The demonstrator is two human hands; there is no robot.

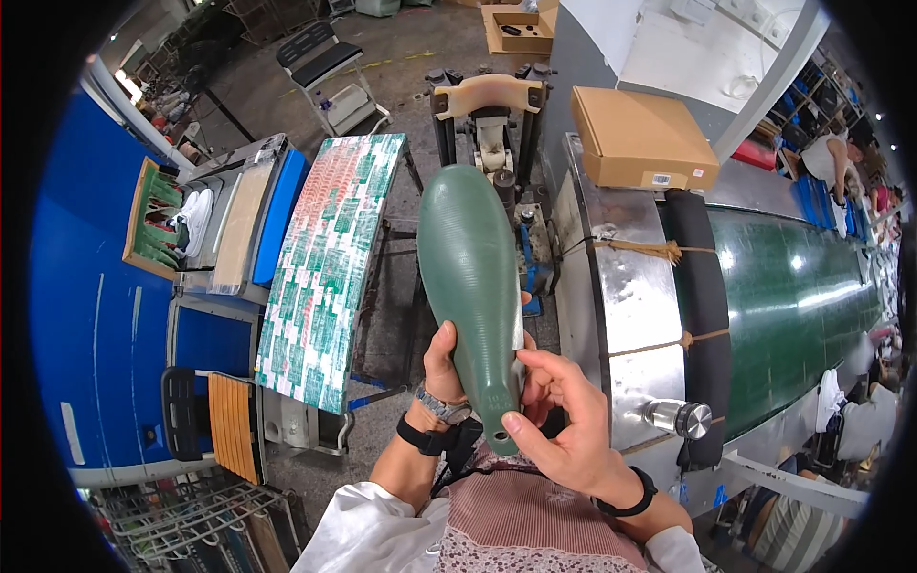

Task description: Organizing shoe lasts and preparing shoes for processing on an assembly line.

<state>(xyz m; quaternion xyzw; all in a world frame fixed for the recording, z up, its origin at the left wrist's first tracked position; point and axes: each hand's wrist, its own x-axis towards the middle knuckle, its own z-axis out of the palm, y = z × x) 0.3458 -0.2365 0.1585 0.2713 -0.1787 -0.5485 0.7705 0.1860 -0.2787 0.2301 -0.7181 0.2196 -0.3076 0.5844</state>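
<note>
A green shoe last [468, 258] is held up in front of me, its broad rounded end pointing away and its narrow end, with a small hole, toward me. My left hand [444, 368] grips it from the left and underneath, thumb along its side; most of those fingers are hidden behind it. At the narrow end, my right hand [564, 415] pinches the last between thumb and curled fingers.
A tape-covered board [330, 258] stands to the left, with a chair [224, 420] nearer me. Ahead is a machine with a curved pad [489, 95]. On the right, a cardboard box [640, 138] and steel bottle [678, 417] rest beside a green conveyor belt [793, 296].
</note>
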